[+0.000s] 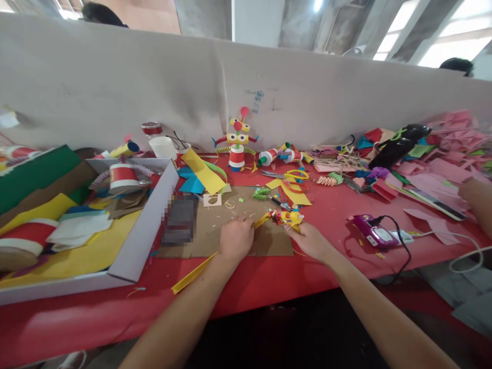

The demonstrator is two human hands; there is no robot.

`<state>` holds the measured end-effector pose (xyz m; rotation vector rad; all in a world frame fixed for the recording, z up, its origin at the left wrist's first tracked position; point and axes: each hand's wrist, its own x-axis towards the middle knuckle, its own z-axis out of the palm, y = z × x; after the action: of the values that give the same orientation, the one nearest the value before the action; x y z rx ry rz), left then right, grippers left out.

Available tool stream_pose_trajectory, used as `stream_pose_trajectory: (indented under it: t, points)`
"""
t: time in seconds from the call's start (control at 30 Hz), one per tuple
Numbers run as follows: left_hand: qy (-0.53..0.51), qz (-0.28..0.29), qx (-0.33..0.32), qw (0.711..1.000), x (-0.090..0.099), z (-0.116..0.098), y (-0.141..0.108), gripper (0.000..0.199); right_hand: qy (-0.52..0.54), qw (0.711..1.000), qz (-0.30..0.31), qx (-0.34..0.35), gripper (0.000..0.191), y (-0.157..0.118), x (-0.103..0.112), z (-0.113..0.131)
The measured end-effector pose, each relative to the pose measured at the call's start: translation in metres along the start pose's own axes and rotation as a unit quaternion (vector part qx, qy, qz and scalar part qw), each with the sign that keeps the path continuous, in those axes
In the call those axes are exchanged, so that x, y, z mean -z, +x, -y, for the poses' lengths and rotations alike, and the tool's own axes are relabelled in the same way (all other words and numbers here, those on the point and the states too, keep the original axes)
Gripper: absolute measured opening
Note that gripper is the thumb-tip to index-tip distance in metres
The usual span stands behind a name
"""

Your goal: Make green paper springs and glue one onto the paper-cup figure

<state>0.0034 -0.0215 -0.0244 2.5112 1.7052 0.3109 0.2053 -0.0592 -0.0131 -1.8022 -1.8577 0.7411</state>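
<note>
Over the brown cardboard (269,247) on the red table (326,271), we've got our left hand (237,237) curled shut over a yellow strip (195,274), how tightly we can't tell, and its tail runs loose toward the front edge. Just beside it, our right hand (307,240) pinches a small yellow-and-red piece (283,217)! Behind, a cup figure (237,154) stands upright and looks finished to us, but with that much strip hanging free, we'd call the handwork only partway along.
</note>
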Motion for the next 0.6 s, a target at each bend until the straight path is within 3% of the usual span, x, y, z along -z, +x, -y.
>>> stream_pose_trajectory:
  t: [0.43,0.6]
  points:
    - [0.009,0.038,0.009,0.999,0.0038,-0.0005,0.0017,0.03,-0.035,0.999,-0.019,-0.013,0.036,-0.0013,-0.0089,0.0045]
    - [0.007,0.046,0.015,0.999,0.0033,0.0022,0.0013,0.027,-0.011,1.0,0.01,-0.011,0.034,-0.0014,-0.0098,0.0075]
